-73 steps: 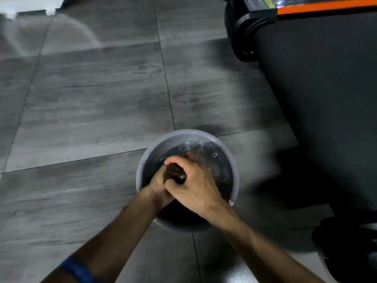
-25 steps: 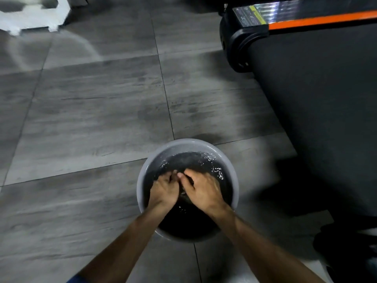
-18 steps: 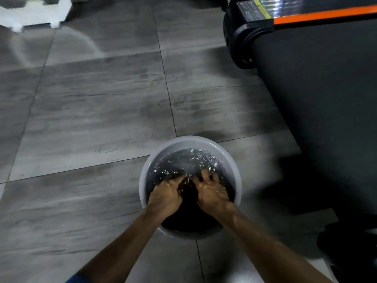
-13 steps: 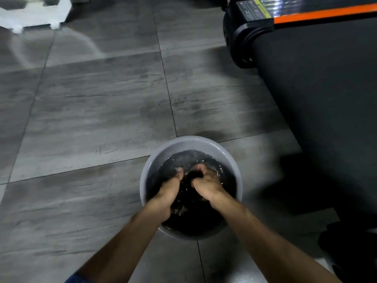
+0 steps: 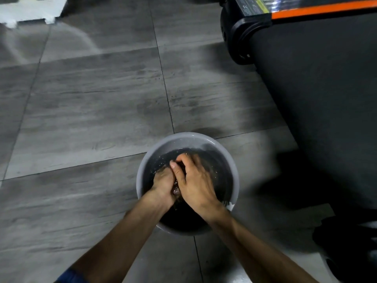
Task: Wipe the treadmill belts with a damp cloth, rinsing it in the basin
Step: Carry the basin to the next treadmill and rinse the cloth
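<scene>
A round grey basin (image 5: 173, 142) of dark water stands on the tiled floor just in front of me. Both my hands are over it, pressed together around a dark wet cloth (image 5: 177, 190), of which only a small bunched part shows between them. My left hand (image 5: 163, 181) grips it from the left. My right hand (image 5: 193, 180) closes over it from the right, fingers curled on top. The black treadmill belt (image 5: 326, 109) runs along the right side, apart from the basin.
The treadmill's black end cap (image 5: 240, 37) and orange side stripe (image 5: 322, 9) sit at the top right. A white object (image 5: 26, 11) lies at the top left. Grey floor tiles (image 5: 91, 103) spread left of the basin. Something dark (image 5: 350, 242) sits at the lower right.
My hands have come up from the water and clasped tighter together around the cloth, right hand now over the left. The splashing on the water has calmed.
</scene>
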`<control>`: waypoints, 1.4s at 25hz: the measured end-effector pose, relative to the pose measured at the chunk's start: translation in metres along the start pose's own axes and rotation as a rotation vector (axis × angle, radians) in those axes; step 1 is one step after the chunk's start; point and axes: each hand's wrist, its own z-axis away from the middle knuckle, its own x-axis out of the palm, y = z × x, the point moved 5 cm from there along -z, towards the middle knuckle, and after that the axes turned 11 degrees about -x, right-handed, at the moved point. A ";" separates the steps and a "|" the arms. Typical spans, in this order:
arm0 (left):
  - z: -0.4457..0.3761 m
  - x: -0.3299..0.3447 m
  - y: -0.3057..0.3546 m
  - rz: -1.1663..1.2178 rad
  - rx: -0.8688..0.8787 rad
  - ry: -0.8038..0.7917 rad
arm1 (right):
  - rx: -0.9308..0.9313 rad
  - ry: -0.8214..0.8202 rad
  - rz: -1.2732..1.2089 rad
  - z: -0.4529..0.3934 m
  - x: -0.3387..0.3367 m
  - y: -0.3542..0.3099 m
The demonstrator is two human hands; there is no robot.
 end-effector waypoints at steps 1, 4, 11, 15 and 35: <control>-0.001 -0.001 0.000 -0.067 0.020 0.039 | -0.003 -0.009 0.021 -0.001 0.000 0.002; -0.009 -0.007 0.006 -0.399 0.146 0.138 | -0.013 -0.094 0.111 -0.002 0.000 0.011; -0.003 -0.011 0.013 -1.584 0.743 0.496 | -0.029 -0.223 0.762 0.005 0.009 0.057; -0.018 -0.009 -0.008 -1.993 0.626 0.438 | -0.057 -0.368 0.800 0.020 0.034 0.064; 0.031 0.003 0.045 -0.943 0.930 0.004 | 0.484 -0.082 -1.190 0.009 -0.044 0.046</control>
